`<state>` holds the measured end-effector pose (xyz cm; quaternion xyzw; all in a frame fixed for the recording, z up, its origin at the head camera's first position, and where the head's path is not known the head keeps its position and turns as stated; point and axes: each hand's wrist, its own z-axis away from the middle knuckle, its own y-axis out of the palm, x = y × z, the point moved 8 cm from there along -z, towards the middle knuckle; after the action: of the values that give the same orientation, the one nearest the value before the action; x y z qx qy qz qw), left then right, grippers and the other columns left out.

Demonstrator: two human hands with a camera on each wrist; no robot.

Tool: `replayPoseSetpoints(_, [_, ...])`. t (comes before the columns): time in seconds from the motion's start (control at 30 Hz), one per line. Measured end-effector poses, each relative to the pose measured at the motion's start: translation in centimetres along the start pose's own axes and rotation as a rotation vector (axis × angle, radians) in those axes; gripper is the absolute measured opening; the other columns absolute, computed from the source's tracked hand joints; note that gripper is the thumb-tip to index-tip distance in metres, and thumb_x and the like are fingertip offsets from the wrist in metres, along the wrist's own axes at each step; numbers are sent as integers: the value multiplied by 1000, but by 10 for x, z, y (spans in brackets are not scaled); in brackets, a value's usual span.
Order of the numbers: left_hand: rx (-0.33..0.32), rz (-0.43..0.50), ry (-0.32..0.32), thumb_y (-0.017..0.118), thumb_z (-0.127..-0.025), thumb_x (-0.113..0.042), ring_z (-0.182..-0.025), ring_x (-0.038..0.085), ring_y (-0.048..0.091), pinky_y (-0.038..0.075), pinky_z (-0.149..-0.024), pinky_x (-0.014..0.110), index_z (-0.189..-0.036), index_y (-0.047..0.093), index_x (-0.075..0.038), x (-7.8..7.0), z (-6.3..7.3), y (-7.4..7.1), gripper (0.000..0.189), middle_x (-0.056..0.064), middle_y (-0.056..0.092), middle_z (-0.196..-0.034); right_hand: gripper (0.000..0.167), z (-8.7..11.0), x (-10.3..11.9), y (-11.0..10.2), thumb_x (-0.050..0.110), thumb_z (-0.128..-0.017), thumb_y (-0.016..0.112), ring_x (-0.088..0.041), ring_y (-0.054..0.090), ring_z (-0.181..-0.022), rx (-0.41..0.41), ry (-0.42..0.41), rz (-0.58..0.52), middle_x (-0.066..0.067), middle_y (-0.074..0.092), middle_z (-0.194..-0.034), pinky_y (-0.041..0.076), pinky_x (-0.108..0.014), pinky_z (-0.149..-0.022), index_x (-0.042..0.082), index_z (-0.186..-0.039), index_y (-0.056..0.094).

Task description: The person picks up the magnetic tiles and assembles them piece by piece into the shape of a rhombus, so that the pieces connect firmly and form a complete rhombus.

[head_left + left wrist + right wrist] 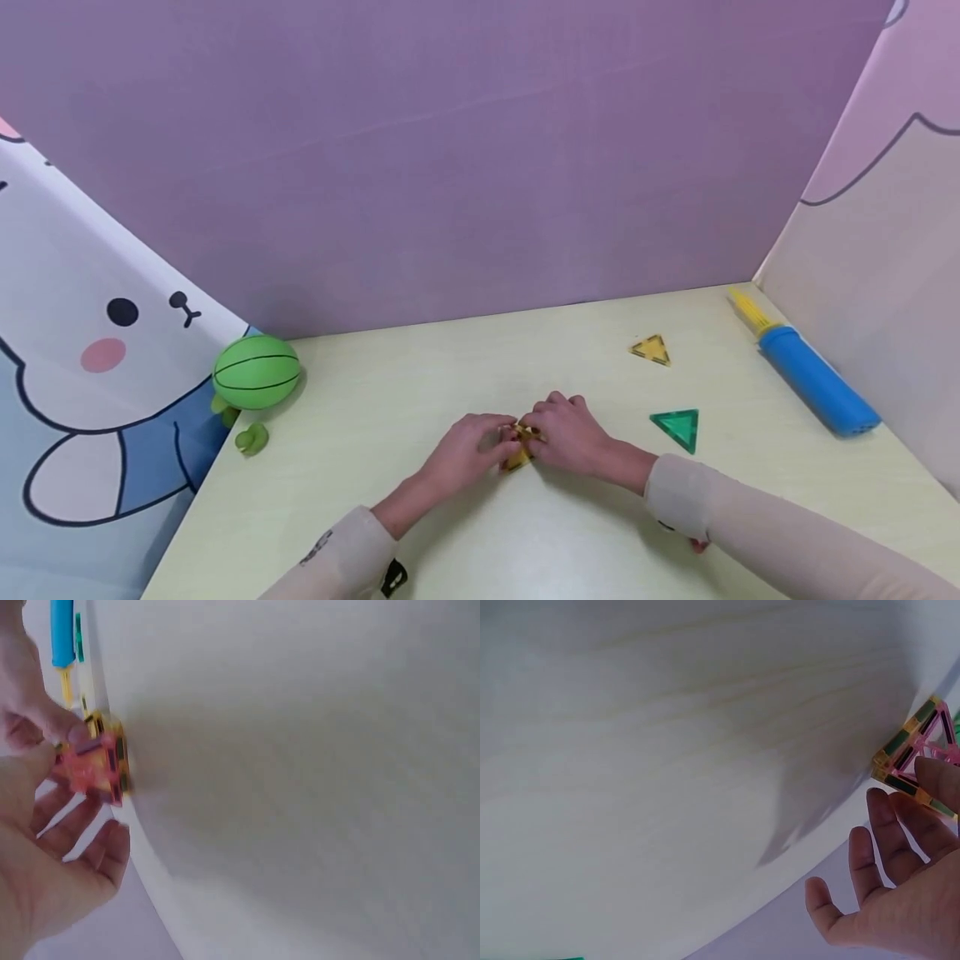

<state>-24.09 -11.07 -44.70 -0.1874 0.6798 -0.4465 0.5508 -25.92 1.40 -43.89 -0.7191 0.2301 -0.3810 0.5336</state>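
Observation:
Near the middle of the table, both hands meet at a small joined piece of magnetic tiles. Yellow tiles (519, 457) with dark magnet strips show between the hands in the head view. A pinkish-red tile (91, 771) forms another side in the left wrist view. My left hand (468, 450) grips the piece from the left, thumb and fingertips at its edges. From the right, my right hand (572, 435) pinches it between thumb and forefinger; its other fingers are spread in the right wrist view. Fingers cover part of the piece.
To the right lie a yellow triangle tile (652, 350) and a green triangle tile (681, 428). A red piece (698, 546) peeks out under the right sleeve. A blue pump (817, 382) rests along the right edge. At left are a green striped ball (257, 372) and a small green toy (252, 439).

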Motion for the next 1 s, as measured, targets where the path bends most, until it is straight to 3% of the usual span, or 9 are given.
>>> replayPoseSetpoints(0.13, [59,-9,25,64,-98,-38,-131,23,56,44,-110,45,-138,60,-14,3,-3,1,47,0,65,-134,18,0,-1,1,23,-87,74,-21,54,-90,20,-6,-6,2,70,-94,42,-48,-76,19,-105,76])
replayPoseSetpoints(0.3, [75,-38,89,66,-97,-35,-115,18,61,46,-106,43,-130,63,-14,3,-6,4,39,-8,68,-104,19,1,-4,1,27,-86,76,-21,55,-92,35,2,-17,3,70,-95,43,-49,-78,20,-104,76])
replayPoseSetpoints(0.43, [40,-70,48,67,-95,-42,-105,17,60,49,-93,38,-119,63,-18,8,-5,1,34,-12,64,-94,24,2,-8,1,29,-85,77,-23,56,-96,61,11,-18,1,70,-100,44,-52,-81,21,-107,75])
replayPoseSetpoints(0.57, [-30,-111,-34,68,-92,-51,-103,18,58,49,-79,31,-116,63,-17,16,-1,-4,42,-9,65,-95,33,5,-15,-3,31,-85,77,-26,57,-104,83,42,-9,-2,70,-110,45,-55,-86,19,-115,73])
replayPoseSetpoints(0.63, [-46,-125,-47,70,-90,-52,-104,20,57,50,-80,31,-120,63,-16,20,0,-5,47,-6,68,-101,35,6,-19,-7,32,-85,77,-27,57,-107,85,55,-5,-2,70,-113,45,-55,-88,19,-117,72])
replayPoseSetpoints(0.8, [11,-185,-18,74,-84,-53,-114,21,53,49,-95,38,-140,57,-17,27,0,-3,69,0,66,-124,35,12,-28,-19,31,-86,76,-28,58,-108,57,51,-2,-3,70,-111,46,-55,-86,17,-117,72])
replayPoseSetpoints(1.0, [74,-216,39,76,-82,-55,-103,14,47,46,-83,29,-140,58,-16,34,-3,2,72,-2,58,-113,34,22,-38,-28,29,-87,75,-29,57,-110,37,65,-26,-2,70,-112,46,-57,-86,16,-119,71])
